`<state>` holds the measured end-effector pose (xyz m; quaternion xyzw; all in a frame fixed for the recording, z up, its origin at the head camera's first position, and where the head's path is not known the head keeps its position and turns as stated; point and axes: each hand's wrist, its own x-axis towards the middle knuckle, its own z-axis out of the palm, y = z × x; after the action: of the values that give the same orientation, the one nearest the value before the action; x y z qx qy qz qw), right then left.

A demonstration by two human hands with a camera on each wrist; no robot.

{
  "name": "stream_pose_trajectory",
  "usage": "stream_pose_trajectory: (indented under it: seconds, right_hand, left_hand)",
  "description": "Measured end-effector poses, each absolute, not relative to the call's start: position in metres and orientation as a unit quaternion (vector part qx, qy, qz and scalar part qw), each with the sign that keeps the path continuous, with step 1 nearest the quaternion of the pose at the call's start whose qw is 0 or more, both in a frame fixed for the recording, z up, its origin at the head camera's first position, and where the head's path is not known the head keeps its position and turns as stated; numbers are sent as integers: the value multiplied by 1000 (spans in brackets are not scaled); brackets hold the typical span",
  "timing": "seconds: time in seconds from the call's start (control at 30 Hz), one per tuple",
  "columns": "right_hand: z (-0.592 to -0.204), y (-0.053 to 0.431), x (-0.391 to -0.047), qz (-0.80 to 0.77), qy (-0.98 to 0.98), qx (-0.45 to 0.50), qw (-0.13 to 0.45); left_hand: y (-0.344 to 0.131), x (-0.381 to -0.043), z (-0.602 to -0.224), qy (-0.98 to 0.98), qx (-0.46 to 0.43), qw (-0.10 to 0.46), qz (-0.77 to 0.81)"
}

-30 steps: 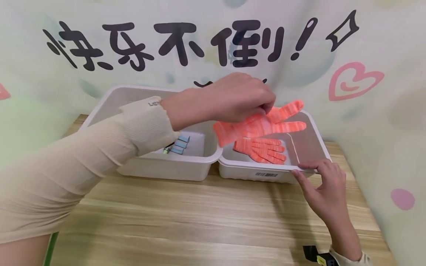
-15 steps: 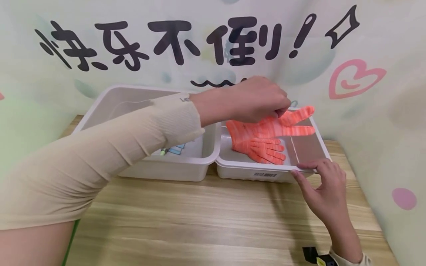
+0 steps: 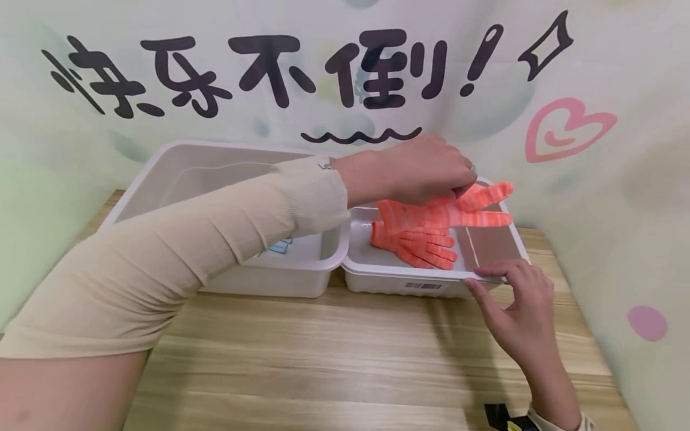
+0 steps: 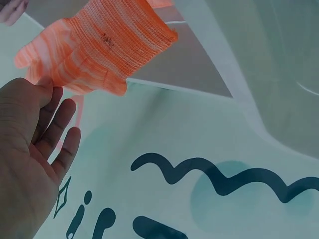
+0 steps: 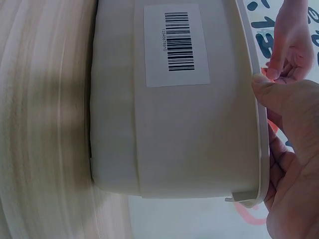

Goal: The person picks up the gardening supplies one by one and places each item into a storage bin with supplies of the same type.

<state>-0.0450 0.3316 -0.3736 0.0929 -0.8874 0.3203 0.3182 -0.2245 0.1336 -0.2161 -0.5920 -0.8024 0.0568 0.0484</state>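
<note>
My left hand pinches an orange striped knit glove between thumb and finger, above the smaller white bin. In the left wrist view the glove's cuff points away from the hand, and a small dark mark shows on the fabric. A matching glove lies flat inside that bin, partly below the held one. My right hand grips the bin's front rim near its right corner. From the right wrist, the thumb lies on the outside of the rim and the fingers reach inside.
A larger white bin stands to the left, touching the smaller one. Pale blue pieces lie in it, partly hidden by my sleeve. Both bins stand on a wooden table against a printed cloth backdrop.
My left hand has moved right and slightly down with the glove, deeper over the smaller bin. The right hand has kept its hold on the rim.
</note>
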Motion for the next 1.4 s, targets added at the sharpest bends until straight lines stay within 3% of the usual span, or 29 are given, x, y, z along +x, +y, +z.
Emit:
stream_pose_trajectory:
  seconds: [0.47,1.07,1.4]
  right_hand:
    - [-370,331,-41,314,-890,91,318]
    - [-369,327,-40,317,-892,83,311]
    - [-369,328,-40,315,-893,83,312]
  left_hand:
    - [140,-232,-228,-808,-582,73,44]
    - [42,-224,-222,-856,-515,43,-16]
    - [-20,-204,-225,-903,-425,25,-65]
